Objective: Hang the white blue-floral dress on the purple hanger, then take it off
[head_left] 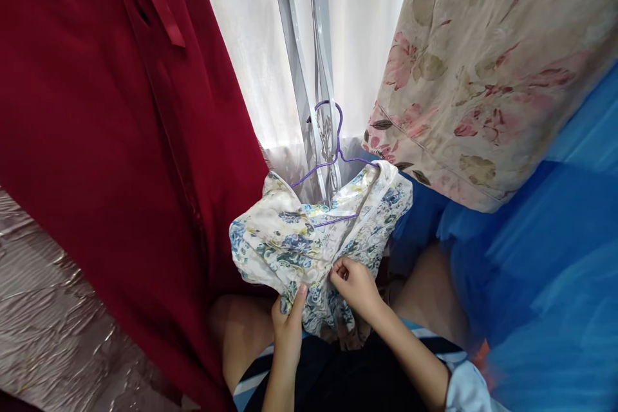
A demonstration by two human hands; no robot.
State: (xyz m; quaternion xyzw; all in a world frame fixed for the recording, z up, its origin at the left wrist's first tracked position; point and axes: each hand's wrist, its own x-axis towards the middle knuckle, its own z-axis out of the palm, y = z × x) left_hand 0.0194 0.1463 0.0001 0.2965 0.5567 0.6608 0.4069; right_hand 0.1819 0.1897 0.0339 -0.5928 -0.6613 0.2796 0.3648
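A white blouse (290, 244) with a blue and yellow flower print hangs on a thin purple hanger (338, 135) in front of my lap. My left hand (290, 312) grips the blouse's lower left part, thumb on top of the cloth. At the middle of the front, below the V-shaped neckline, my right hand (355, 283) pinches the blouse's edge between thumb and fingers. Whether a button or another fastening lies in that pinch is hidden. The hanger's lower bar shows through the open neck.
Long dark red cloth (145, 174) hangs at the left, beside a crinkled pinkish surface (43, 309). Beige flowered fabric (463, 77) hangs at the upper right, over bright blue tulle (550, 257). Grey-white ribbons (297, 45) run down before a white curtain (241, 26).
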